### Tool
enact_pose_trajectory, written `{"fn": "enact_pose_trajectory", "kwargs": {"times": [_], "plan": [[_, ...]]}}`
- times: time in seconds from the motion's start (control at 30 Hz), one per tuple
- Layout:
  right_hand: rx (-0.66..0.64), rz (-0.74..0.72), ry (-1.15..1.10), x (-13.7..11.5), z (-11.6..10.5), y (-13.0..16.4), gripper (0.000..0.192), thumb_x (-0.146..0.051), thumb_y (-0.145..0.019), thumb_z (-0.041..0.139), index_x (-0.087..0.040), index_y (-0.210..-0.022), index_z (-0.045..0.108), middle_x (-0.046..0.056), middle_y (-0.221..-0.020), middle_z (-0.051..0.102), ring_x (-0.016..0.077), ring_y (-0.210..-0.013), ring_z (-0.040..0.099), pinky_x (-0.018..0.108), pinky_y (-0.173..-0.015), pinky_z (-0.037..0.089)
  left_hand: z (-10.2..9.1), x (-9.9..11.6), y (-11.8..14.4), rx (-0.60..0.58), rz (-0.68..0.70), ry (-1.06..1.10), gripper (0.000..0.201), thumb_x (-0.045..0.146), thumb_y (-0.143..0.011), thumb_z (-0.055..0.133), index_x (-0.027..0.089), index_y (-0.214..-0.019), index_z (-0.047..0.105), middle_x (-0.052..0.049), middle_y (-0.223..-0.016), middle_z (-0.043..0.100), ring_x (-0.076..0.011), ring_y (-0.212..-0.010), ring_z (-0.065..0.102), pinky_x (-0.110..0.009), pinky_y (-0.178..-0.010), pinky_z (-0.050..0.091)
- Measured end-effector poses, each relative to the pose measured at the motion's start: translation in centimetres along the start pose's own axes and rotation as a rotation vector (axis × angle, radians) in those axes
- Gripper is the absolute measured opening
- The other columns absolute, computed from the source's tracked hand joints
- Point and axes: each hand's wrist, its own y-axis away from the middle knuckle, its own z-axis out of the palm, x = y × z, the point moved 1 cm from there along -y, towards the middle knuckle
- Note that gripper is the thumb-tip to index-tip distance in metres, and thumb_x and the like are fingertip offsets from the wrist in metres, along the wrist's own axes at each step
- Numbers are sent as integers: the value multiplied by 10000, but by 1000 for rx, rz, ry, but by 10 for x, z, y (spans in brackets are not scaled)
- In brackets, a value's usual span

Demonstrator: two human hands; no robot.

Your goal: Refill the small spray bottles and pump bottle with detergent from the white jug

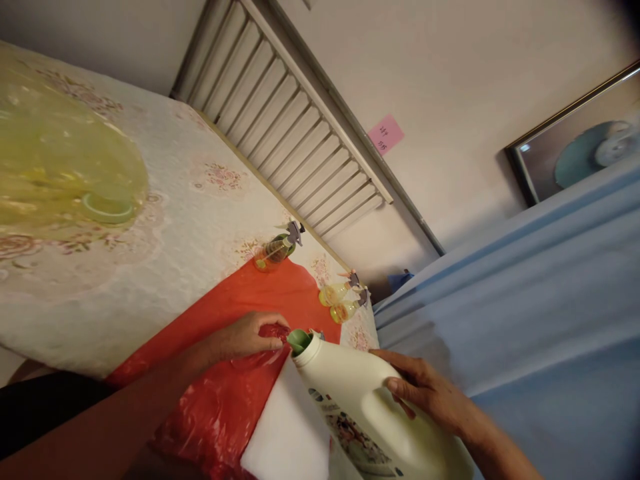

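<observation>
The right hand point(425, 390) grips the tilted white detergent jug point(370, 413) by its handle; the left hand point(247, 337), fingers curled, pinches the red plastic sheet point(225, 400) beside its green spout point(299, 341).

Ahead of your left hand point(247, 337) the red plastic sheet point(260, 297) lies bare up to one spray bottle point(277, 248). Two more spray bottles point(343, 301) crowd the far edge beyond the white jug point(360, 400) your right hand point(425, 393) grips. Left of your left hand, the patterned tablecloth point(170, 227) is open as far as the yellow container point(55, 160)
</observation>
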Motion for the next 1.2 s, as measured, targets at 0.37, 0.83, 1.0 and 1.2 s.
{"fn": "enact_pose_trajectory", "kwargs": {"times": [0.37,0.83,1.0,1.2], "plan": [[3,13,7,-3,0,-1,695,-655,-907,566,-174,-1408,582,6,-734,535,123,-601,452,225,-512,405,0,4,1,-7,-9,19,302,300,-788,647,218,-1072,703,-18,-1091,760,-235,-1055,683,-312,-929,513],[-9,-7,3,-2,-1,-1,647,-602,-938,565,-171,-1420,572,21,-784,559,125,-629,466,217,-516,414,0,-2,0,-17,0,37,295,308,-793,663,210,-1069,701,-29,-1079,756,-241,-1028,685,-331,-908,520],[-9,-10,9,-2,-1,-1,641,-595,-943,563,-171,-1425,566,11,-761,554,111,-598,446,209,-505,403,0,-1,0,-16,-7,12,304,301,-793,662,201,-1077,702,-42,-1098,755,-250,-1059,678,-345,-932,512],[-12,-17,27,-1,-2,-1,648,-597,-950,551,-162,-1430,559,24,-788,580,116,-607,464,218,-518,417,0,0,0,0,-2,1,296,306,-794,656,201,-1067,702,-35,-1083,759,-245,-1049,682,-336,-928,515]]}}
